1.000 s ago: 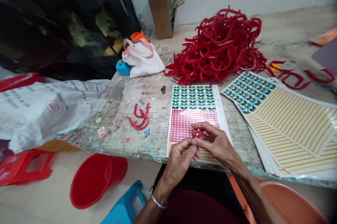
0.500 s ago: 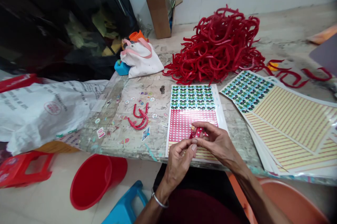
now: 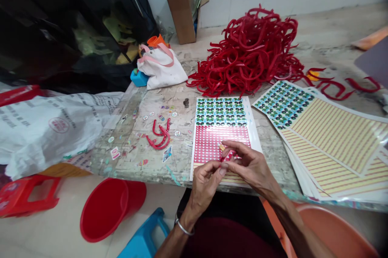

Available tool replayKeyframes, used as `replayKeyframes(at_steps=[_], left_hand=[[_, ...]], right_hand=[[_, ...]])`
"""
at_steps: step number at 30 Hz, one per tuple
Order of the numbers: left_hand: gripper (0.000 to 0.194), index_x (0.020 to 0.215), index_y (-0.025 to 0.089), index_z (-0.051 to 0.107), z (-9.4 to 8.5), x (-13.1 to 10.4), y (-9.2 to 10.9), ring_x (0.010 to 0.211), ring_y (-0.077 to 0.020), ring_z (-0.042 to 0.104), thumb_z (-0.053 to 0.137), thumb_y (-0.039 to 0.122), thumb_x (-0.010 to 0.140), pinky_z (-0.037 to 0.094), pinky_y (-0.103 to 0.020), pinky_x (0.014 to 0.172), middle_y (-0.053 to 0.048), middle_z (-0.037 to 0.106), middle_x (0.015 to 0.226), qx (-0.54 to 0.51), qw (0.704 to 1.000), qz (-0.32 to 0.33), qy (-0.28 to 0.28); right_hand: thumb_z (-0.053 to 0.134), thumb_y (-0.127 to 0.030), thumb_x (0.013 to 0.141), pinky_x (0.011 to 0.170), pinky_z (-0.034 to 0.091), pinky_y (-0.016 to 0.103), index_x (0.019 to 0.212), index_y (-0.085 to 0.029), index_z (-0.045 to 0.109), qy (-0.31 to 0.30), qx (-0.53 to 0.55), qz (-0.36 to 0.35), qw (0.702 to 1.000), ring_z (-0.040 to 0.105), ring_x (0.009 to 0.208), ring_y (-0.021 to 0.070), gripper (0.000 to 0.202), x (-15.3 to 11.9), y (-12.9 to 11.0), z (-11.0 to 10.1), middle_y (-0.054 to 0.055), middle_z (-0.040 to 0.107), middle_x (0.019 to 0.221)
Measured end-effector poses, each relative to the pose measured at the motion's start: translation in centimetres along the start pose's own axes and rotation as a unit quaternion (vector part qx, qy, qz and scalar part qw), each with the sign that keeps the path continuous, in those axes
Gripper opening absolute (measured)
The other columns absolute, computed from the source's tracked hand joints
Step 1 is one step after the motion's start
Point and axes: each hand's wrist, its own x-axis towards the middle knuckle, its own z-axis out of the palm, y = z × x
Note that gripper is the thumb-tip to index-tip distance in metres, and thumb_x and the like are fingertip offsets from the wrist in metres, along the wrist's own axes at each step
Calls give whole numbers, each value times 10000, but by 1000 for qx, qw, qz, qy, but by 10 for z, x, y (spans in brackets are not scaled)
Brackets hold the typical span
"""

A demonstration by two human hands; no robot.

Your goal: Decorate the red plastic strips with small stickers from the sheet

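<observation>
Over the sticker sheet [image 3: 220,113] at the table's front edge, my two hands meet with fingertips touching. Both are closed in a pinch on a small red strip [image 3: 229,155] with white marks; a yellowish end shows above it. My left hand [image 3: 206,185], with a bracelet at its wrist, grips the lower end. My right hand [image 3: 256,167] has thumb and fingers bent around the upper part. Fingers hide much of the strip. Left of the sheet lie several curved red strips with white marks [image 3: 162,140]. A big heap of plain red strips [image 3: 251,51] stands behind.
More sticker sheets [image 3: 336,136] overlap on the right. A white bag [image 3: 165,70] and a cardboard box [image 3: 183,17] stand at the back. Below the table's left front are a red bucket [image 3: 106,209] and a blue stool [image 3: 142,235]; an orange basin [image 3: 330,229] is at lower right.
The red strip has turned slightly between my fingers, and its yellowish end has shifted a little. Both hands stay almost in place.
</observation>
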Motion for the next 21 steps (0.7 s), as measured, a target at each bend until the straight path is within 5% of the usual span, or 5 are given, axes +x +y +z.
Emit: replayKeyframes(at_steps=[4, 9, 21], left_hand=[[218, 885, 142, 623, 1, -2, -3, 740, -163, 540, 543, 332, 812, 415, -257, 701, -43, 612, 778, 11, 1000, 13, 8], [187, 881, 150, 607, 2, -4, -4, 731, -175, 546, 544, 308, 804, 419, -264, 691, -52, 617, 792, 85, 995, 41, 40], [127, 891, 175, 595, 8, -6, -1, 641, -140, 500, 520, 248, 818, 391, -243, 619, -19, 587, 724, 179, 978, 93, 59]], right_hand=[[708, -329, 694, 713, 538, 300, 1100, -236, 574, 17, 15, 11, 1000, 581, 811, 153, 438, -5, 2, -4, 65, 589, 1057], [671, -357, 732, 691, 511, 283, 1052, -219, 589, 132, -47, -23, 990, 539, 812, 161, 358, -7, 6, -14, 53, 562, 943], [547, -271, 841, 634, 392, 263, 798, -190, 564, 80, -127, -77, 986, 492, 686, 132, 93, -7, -10, -4, 8, 526, 752]])
